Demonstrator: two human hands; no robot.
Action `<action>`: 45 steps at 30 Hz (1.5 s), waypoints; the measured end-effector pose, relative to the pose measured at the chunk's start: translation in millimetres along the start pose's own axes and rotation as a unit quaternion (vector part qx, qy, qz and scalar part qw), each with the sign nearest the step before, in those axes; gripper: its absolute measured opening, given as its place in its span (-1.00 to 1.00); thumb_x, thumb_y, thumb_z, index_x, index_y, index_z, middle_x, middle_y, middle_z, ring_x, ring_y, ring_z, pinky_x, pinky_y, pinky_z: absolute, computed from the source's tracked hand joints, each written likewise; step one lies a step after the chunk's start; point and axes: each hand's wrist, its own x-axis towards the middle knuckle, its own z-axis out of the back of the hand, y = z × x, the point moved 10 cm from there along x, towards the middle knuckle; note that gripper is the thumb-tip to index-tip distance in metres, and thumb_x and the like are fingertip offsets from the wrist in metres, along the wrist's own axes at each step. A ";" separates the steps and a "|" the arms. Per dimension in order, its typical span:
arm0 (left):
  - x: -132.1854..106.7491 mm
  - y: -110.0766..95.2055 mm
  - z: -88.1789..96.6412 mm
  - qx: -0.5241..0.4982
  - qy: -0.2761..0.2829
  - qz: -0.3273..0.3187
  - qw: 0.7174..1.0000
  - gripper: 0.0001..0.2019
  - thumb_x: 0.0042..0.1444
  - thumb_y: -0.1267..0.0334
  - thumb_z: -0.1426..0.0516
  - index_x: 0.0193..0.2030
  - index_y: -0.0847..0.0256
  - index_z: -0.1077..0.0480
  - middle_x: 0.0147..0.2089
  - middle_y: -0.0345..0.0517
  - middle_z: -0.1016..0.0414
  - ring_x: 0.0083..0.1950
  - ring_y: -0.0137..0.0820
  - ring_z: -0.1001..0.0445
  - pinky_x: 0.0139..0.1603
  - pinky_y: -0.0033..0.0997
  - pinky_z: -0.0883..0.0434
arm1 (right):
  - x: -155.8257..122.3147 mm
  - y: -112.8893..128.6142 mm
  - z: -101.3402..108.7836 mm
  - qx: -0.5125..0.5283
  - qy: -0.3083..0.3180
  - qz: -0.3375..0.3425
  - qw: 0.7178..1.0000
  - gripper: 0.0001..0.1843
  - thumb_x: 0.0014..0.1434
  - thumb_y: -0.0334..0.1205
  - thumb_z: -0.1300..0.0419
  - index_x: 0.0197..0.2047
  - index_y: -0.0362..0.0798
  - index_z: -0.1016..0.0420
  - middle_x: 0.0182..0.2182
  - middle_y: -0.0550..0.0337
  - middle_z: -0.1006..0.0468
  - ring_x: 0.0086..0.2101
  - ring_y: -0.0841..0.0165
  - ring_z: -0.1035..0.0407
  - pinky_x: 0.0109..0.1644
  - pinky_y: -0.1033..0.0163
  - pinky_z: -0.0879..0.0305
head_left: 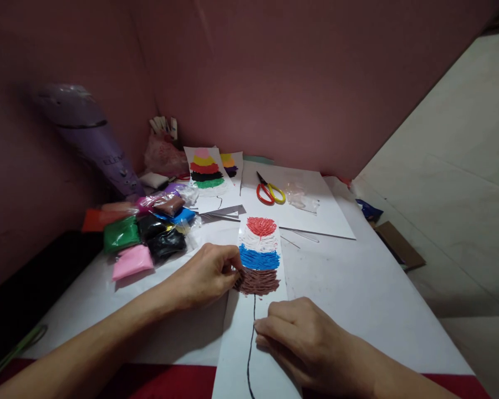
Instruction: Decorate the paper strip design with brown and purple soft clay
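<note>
A long white paper strip (270,310) lies in front of me with bands of red, white, blue and brown clay smeared on it (258,255) above a black drawn line. My left hand (205,275) is curled, its fingertips pinched at the left edge of the brown band. My right hand (301,335) rests on the strip lower down, fingers bent and pressed on the paper beside the black line.
Bags of coloured clay (145,235) are heaped at the left. Two finished clay pictures (208,169) lean at the back, beside red-and-yellow scissors (269,192) on a white sheet (316,216). A purple bottle-like object (95,141) stands against the wall. A cardboard piece (399,244) lies at right.
</note>
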 end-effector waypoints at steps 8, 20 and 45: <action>-0.6 1.0 5.4 0.057 -0.010 -0.004 0.998 -0.82 -0.05 0.50 -0.05 -0.37 0.24 -0.45 -0.59 -0.33 -0.26 -0.54 -0.53 -0.19 -0.49 -0.54 -0.08 | 0.7 1.1 1.2 0.000 -0.003 0.000 1.000 -0.67 0.30 -0.34 0.06 -0.43 -0.13 -0.43 -0.58 0.23 -0.32 -0.58 0.42 -0.04 -0.54 0.23 0.05; 0.3 -3.2 13.8 0.055 -0.028 -0.012 0.998 -0.80 -0.06 0.54 -0.05 -0.38 0.27 -0.47 -0.62 -0.34 -0.22 -0.55 -0.54 -0.16 -0.49 -0.55 -0.10 | 0.3 3.6 3.2 0.006 -0.018 0.012 1.000 -0.71 0.28 -0.35 0.02 -0.43 -0.14 -0.42 -0.58 0.24 -0.30 -0.58 0.43 -0.03 -0.54 0.23 0.05; -3.2 -14.4 -4.5 -0.059 0.048 -0.016 0.997 -0.83 -0.01 0.50 -0.07 -0.36 0.30 -0.49 -0.48 -0.20 -0.51 -0.49 -0.53 -0.33 -0.48 -0.60 -0.21 | 1.5 2.8 2.3 -0.006 -0.014 0.012 1.000 -0.69 0.30 -0.34 0.05 -0.42 -0.12 -0.41 -0.57 0.23 -0.31 -0.57 0.41 -0.08 -0.53 0.23 0.00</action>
